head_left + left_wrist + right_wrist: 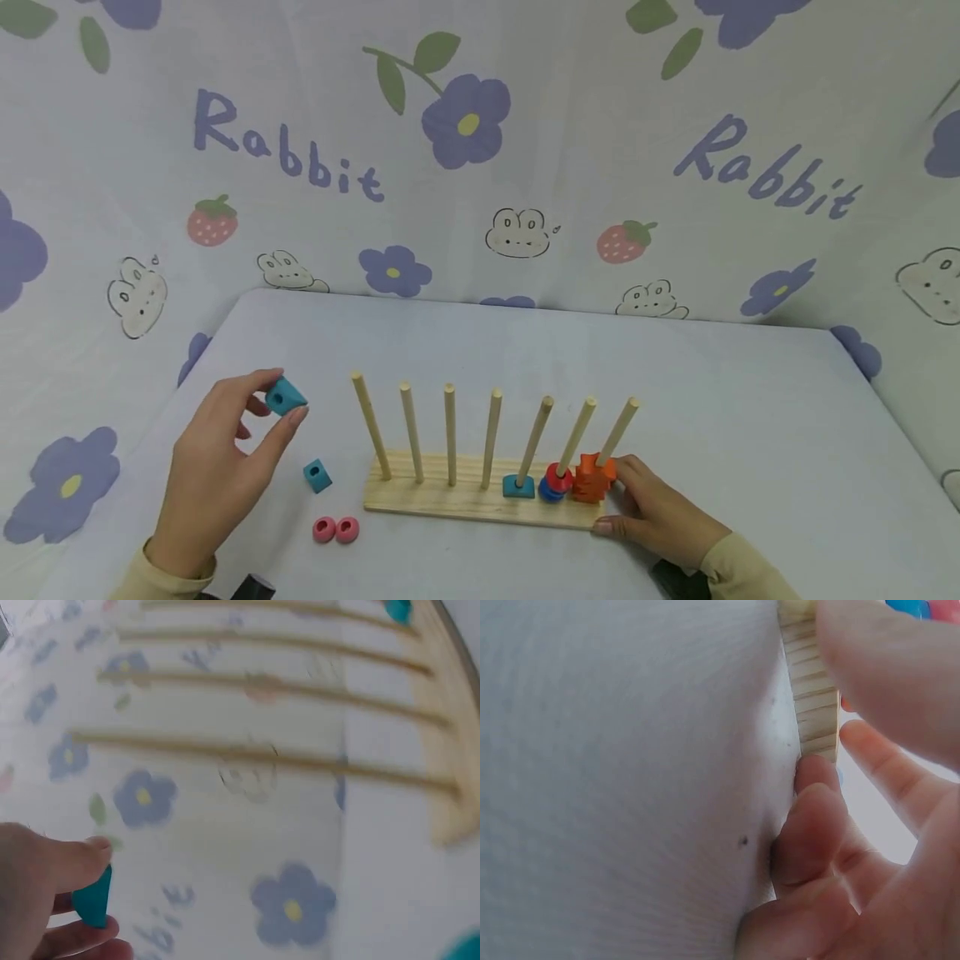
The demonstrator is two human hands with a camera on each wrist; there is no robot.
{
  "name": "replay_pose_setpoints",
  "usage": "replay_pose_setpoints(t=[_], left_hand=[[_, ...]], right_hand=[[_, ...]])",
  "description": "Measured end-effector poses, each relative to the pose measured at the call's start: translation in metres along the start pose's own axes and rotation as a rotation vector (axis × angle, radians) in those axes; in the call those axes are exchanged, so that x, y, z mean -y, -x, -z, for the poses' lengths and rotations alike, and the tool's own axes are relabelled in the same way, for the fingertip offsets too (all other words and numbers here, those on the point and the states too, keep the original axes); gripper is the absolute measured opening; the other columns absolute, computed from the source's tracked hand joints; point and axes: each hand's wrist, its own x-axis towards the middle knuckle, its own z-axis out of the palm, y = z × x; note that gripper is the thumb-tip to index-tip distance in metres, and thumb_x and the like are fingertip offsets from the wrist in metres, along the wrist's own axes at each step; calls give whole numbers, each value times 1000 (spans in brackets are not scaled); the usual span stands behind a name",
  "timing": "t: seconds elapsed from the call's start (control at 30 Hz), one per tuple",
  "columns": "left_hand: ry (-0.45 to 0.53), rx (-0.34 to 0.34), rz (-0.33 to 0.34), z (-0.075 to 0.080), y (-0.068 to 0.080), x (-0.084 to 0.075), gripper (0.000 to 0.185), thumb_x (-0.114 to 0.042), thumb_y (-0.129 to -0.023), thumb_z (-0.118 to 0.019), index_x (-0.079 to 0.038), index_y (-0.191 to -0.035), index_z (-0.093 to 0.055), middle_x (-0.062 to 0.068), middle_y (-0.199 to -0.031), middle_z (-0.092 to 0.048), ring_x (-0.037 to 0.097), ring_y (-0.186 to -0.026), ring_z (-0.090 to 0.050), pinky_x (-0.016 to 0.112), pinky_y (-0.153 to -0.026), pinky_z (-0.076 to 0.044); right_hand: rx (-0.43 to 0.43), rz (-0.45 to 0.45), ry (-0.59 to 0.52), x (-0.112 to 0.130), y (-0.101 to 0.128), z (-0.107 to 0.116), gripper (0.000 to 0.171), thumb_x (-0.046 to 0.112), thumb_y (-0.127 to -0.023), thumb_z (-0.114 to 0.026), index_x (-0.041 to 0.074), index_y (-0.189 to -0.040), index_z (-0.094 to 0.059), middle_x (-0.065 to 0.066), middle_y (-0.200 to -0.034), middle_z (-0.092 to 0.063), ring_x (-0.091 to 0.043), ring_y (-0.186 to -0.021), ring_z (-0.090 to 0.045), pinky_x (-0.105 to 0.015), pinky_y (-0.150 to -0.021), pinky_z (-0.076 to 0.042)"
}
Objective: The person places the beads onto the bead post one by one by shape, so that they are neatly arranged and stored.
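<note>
My left hand (225,458) pinches a teal wedge-shaped bead (285,396) between thumb and fingers, held in the air left of the wooden peg board (420,500). The bead's hole faces the head camera. In the left wrist view the same bead (93,900) is partly covered by fingers. My right hand (663,508) grips the right end of the board, thumb at its front corner and fingers behind. Toward that end, a teal bead (518,487), a red bead (558,476) over a blue one (551,492), and stacked orange beads (592,482) sit on the last three pegs.
A teal cube bead (317,476) and two pink round beads (347,530) lie on the white table (465,567), left of the board. Tall upright pegs (450,433) line the board; the ones at left are bare. A patterned cloth (525,167) hangs behind.
</note>
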Motion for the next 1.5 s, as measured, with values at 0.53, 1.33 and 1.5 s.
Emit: replay_pose_setpoints(t=[0.53,1.33,1.5], left_hand=[[154,26,-520,-34,-67,-135,41,-34,-85,-73,-10,-118,-66,1,-103,-69,18,-97,-59,37,-78,-41],[-262,97,-681,-86,-34,-161,63,-24,-85,-72,-26,-142,-46,-2,-78,-69,19,-101,-63,57,-111,-23],[-335,90,-704,-91,-23,-159,68,-9,-82,-71,-18,-143,-44,3,-88,-72,24,-115,-59,47,-116,-18]], right_hand=[[-10,-13,2,2,2,1,72,54,-81,-67,17,-138,-44,2,-114,-44,-17,-96,-44,-27,-77,-42],[-7,-17,-30,-2,3,0,62,50,-83,-66,21,-133,-46,1,-105,-42,-12,-86,-42,-24,-66,-36],[-17,-19,-4,0,2,0,66,53,-81,-66,20,-135,-46,2,-112,-45,-14,-91,-44,-27,-74,-41]])
